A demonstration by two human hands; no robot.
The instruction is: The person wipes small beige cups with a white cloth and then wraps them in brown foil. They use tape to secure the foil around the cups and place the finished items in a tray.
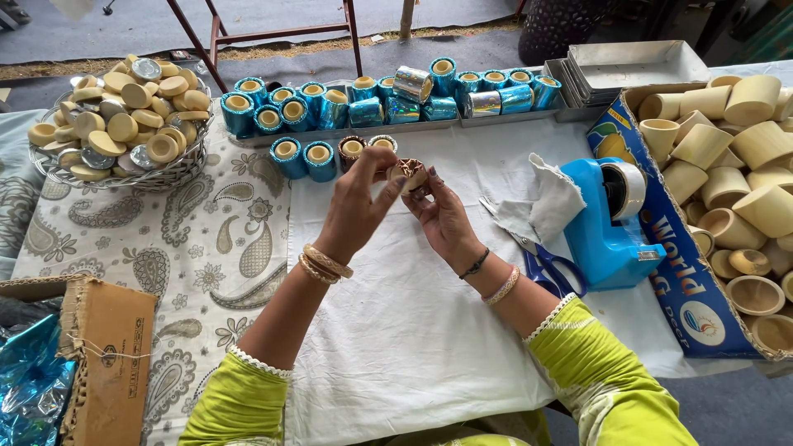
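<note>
left hand [357, 198]: pinches the cup [409, 173] rim, steadying it.
right hand [446, 216]: cradles the cup, fingers pressing its foil wrap flat.
bench [396, 330]: cloth-covered below.

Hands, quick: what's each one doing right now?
Left hand: fingers closed on the small foil-wrapped wooden cup.
Right hand: gripping the same cup from below.

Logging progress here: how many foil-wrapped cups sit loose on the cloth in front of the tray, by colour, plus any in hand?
Blue cups: 2
Brown cup: 1
Silver cup: 1
Copper cup in the fingers of left hand and right hand: 1
Total: 5
</note>
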